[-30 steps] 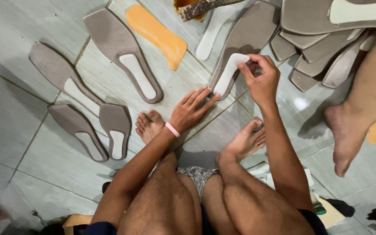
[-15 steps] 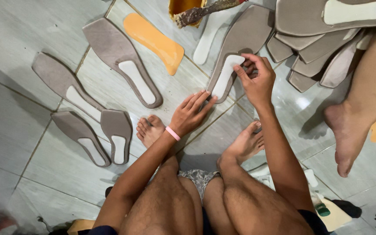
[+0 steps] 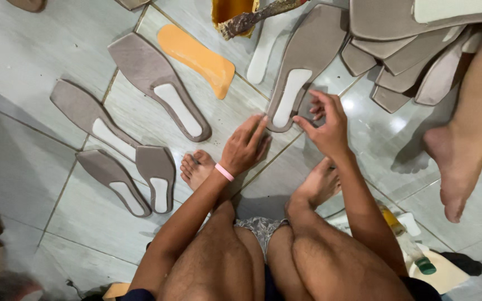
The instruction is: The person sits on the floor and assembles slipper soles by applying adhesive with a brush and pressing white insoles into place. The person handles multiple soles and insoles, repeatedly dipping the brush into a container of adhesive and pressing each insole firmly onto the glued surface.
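- Our left hand (image 3: pixel 245 146): fingers flat and spread, pressing the heel end of the sole (image 3: pixel 303 69); nothing grasped.
- Our right hand (image 3: pixel 327 124): just beside the same heel end on its right edge; fingers half curled, loose; we cannot tell whether they pinch the rim or only touch it.
- Sole: grey, long, pointed, with a white insert (image 3: pixel 289 96) down its middle; lies flat on the tile floor (image 3: pixel 23 61), toe pointing away from us, heel near our hands.
- Handling, as we judge it: hold the heel steady with the flat palm; work the edge with the fingertips; keep the insert centred, smoothing from heel toward toe.
- Nearby: orange insole (image 3: pixel 196 57) to the left; four more grey soles (image 3: pixel 157 83) laid out further left; a stack (image 3: pixel 414 61) upper right; a glue tin (image 3: pixel 231 10) with brush (image 3: pixel 258 17) at top.
- Another person's foot (image 3: pixel 453 167) at right; a green-capped bottle (image 3: pixel 408 245) by our right leg.
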Motion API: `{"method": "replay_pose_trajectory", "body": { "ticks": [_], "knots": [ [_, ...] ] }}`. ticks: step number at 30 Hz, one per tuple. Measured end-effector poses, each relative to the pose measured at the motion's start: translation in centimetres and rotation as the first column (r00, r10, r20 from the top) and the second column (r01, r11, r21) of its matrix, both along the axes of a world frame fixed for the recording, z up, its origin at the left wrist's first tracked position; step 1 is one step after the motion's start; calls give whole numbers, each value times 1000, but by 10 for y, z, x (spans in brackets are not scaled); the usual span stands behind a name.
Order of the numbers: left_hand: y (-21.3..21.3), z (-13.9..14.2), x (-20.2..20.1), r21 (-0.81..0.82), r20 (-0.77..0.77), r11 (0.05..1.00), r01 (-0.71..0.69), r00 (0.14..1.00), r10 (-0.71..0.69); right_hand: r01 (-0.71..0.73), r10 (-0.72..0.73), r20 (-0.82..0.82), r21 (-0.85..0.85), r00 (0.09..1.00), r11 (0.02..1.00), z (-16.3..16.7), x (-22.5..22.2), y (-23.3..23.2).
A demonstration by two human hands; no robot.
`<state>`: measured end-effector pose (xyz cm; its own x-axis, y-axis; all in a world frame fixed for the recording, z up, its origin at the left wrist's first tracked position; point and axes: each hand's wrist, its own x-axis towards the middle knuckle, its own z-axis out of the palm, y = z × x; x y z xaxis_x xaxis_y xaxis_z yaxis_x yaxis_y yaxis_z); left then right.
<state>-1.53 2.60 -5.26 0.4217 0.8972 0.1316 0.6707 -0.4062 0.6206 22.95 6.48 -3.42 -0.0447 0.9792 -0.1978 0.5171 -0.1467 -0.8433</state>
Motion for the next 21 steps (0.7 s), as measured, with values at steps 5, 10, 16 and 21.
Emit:
{"method": "replay_pose_trajectory", "body": {
  "ticks": [5,10,16,21],
  "knots": [
    [0,2,2,-16,-22,1000,-17,1000,17,-10,5,88,51,996,999,-11,-8,-15],
    [3,1,3,5,-62,1000,-3,998,3,-15,9,96,54,995,998,-15,-8,-16],
    [0,-2,3,28,-81,1000,11,997,-8,-46,43,116,25,992,999,-14,-8,-17],
    [2,1,3,10,-47,1000,-11,999,11,-40,38,109,17,993,999,-13,-9,-16]
  ]
}}
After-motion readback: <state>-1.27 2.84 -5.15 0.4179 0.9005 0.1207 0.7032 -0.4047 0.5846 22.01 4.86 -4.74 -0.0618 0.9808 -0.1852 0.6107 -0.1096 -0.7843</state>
